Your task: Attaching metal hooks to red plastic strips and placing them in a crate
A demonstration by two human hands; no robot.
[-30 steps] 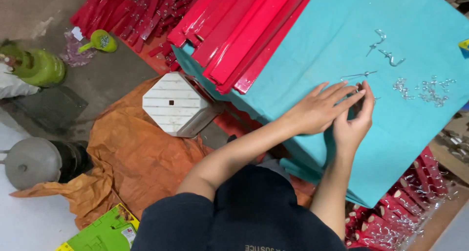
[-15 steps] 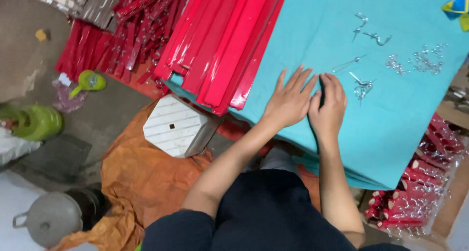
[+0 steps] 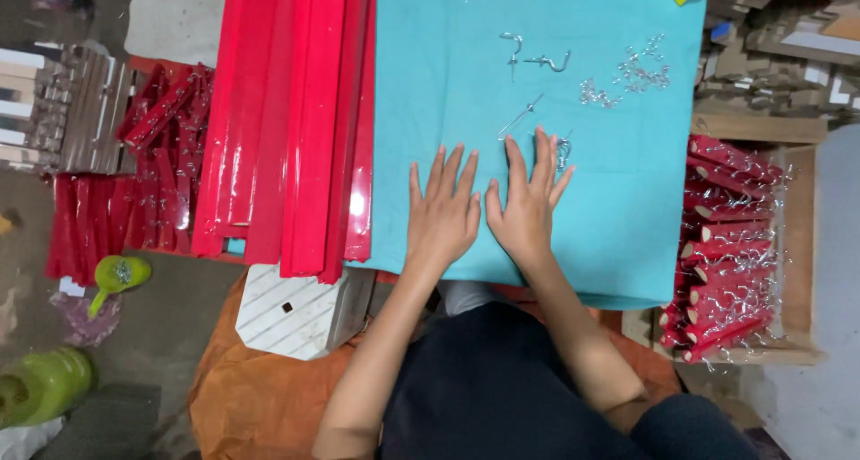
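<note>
far left, a crate of stacked red pieces (image 3: 134, 155), then long red strips (image 3: 287, 120) lying over the edge of the turquoise cloth (image 3: 627, 227). your left hand (image 3: 443, 214) lies flat and spread on the cloth, holding nothing. your right hand (image 3: 528, 205) is flat beside it, empty too, fingertips just touching a small metal hook (image 3: 563, 151). this looks like smoothing the cloth; picking up that hook would call for a fingertip pinch. more loose hooks (image 3: 627, 75) lie further right.

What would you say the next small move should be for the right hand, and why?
Probably lift the right hand and pinch the small metal hook at its fingertips. Both hands lie flat and empty on the turquoise cloth, the left hand beside it, and that hook is nearest.
</note>
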